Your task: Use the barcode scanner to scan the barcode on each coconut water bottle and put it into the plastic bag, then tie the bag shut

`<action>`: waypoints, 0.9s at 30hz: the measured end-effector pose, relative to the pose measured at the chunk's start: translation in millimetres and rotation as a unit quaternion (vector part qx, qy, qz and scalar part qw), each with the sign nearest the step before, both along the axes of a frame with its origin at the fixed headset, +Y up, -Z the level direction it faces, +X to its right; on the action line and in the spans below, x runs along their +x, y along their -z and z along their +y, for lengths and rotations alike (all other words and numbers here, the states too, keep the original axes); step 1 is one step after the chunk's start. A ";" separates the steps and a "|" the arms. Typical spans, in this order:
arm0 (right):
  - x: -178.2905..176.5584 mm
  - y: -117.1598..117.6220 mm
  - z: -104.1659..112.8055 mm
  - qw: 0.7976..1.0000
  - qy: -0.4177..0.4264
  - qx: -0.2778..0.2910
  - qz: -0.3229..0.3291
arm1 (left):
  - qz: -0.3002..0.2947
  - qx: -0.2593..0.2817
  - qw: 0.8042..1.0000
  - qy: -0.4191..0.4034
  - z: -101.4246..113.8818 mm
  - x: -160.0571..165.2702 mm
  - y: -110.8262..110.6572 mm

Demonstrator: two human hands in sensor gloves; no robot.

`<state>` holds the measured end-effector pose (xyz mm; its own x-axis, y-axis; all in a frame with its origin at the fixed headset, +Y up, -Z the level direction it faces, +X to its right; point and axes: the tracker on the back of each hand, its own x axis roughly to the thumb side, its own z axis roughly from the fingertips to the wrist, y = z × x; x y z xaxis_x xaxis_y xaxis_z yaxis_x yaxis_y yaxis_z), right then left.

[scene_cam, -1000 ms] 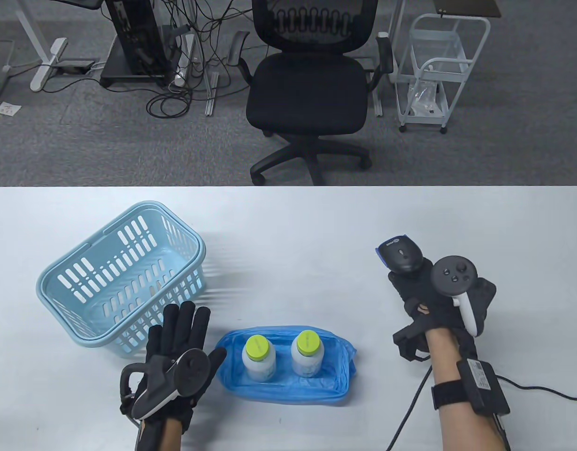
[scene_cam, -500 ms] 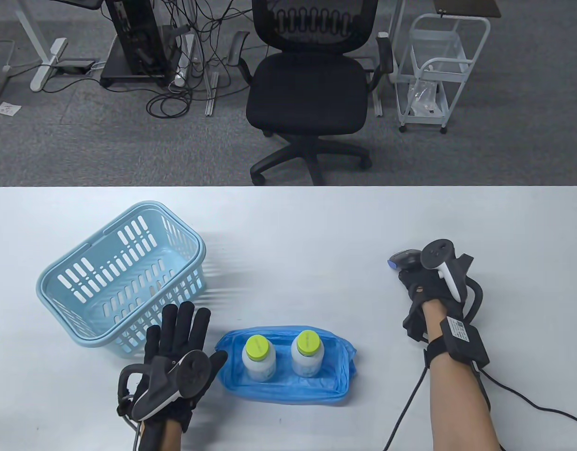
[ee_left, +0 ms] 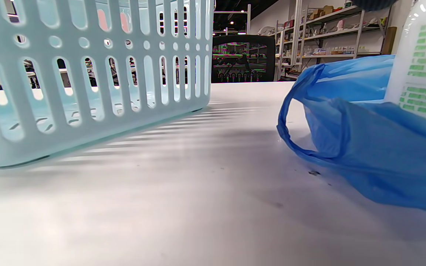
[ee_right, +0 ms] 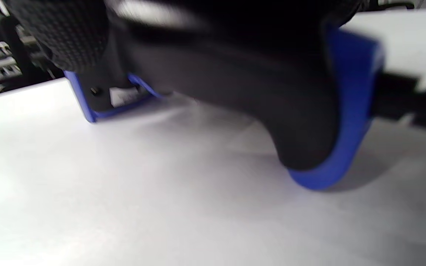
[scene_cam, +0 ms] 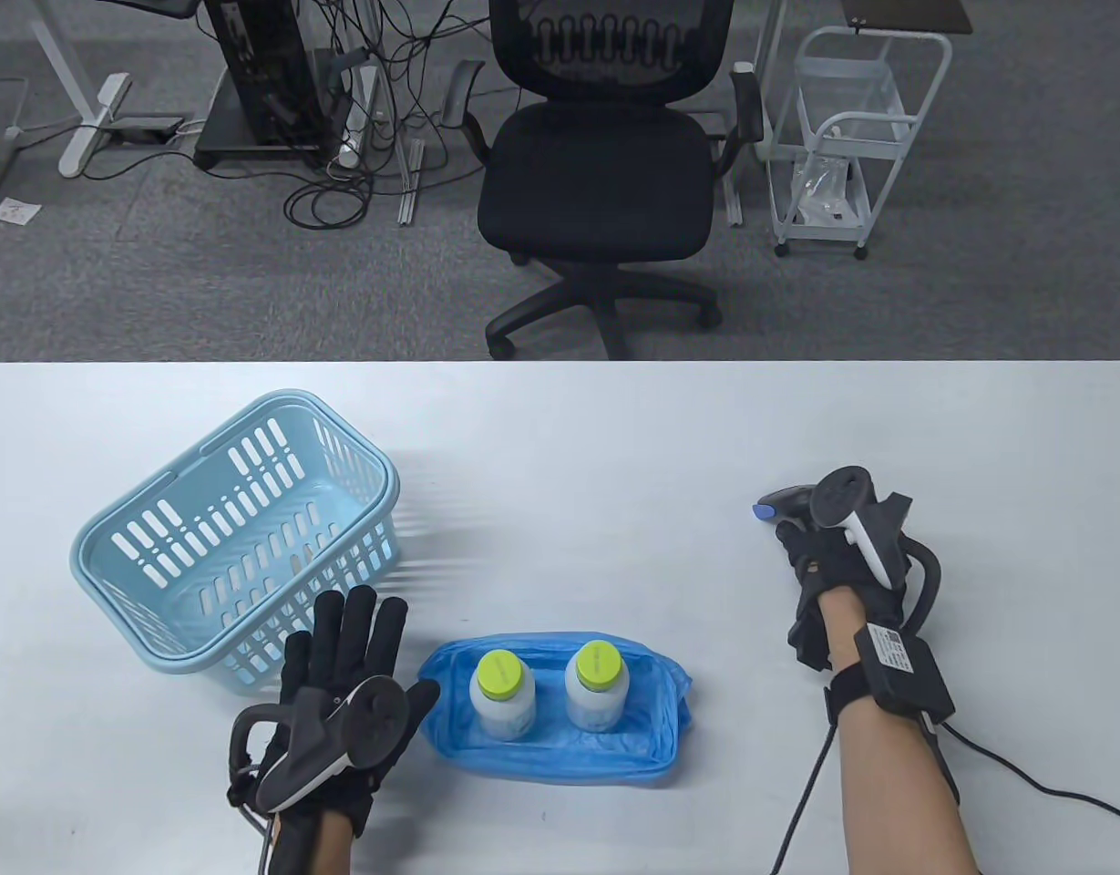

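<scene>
Two white coconut water bottles with lime-green caps stand upright inside the rolled-down blue plastic bag near the table's front edge. The bag and one bottle's label fill the right of the left wrist view. My left hand lies flat, fingers straight, just left of the bag and in front of the basket. My right hand grips the black and blue barcode scanner at the right, low over the table. In the right wrist view the scanner has its blue base by the tabletop.
An empty light-blue slotted basket sits at the left, its wall close by in the left wrist view. The scanner's black cable trails toward the front edge. A black office chair and white cart stand beyond the table.
My right hand has turned over and lowered the scanner toward the table, shifting slightly away and right. The left hand, bag and bottles have stayed put.
</scene>
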<state>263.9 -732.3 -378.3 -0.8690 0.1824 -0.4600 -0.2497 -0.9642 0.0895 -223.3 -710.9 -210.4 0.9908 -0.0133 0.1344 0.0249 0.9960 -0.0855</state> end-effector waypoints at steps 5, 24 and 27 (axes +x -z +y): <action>-20.2 -46.5 40.7 0.995 0.013 0.079 0.054 | -0.006 -0.003 1.000 -0.004 -0.8 -0.2 1.2; -78.3 -170.4 42.8 0.974 0.041 0.182 0.130 | -0.041 -0.014 0.998 -0.035 -3.6 4.5 5.9; -76.6 -166.4 34.3 0.975 0.058 0.166 0.139 | -0.028 -0.015 0.997 -0.069 -5.6 -3.4 11.5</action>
<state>187.3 -697.9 -211.9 -0.9163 0.3853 -0.1089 -0.3690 -0.9182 -0.1440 -226.7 -716.5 -221.9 0.9738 0.1280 0.1880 -0.1070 0.9872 -0.1182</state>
